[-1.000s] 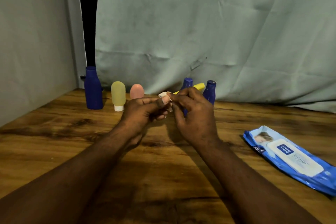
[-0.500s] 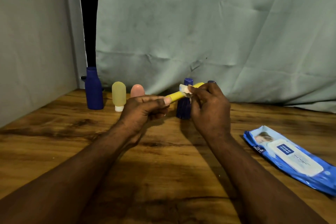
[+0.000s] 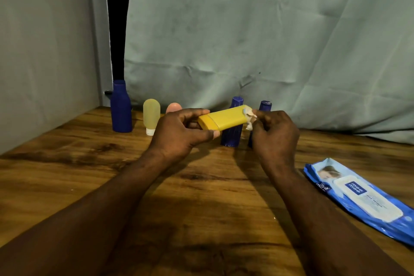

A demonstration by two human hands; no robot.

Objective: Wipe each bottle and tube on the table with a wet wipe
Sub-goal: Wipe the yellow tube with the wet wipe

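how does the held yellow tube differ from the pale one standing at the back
The yellow tube is held nearly level in the left hand; the pale tube stands upright on its white cap. The yellow tube is opaque; the pale tube looks translucent. The right hand holds a wet wipe at the yellow tube's end; no hand touches the pale tube. Both are yellowish.

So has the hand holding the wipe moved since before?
Yes. The right hand slid right along the yellow tube with the wet wipe, off the middle blue bottle and in front of the rightmost blue bottle.
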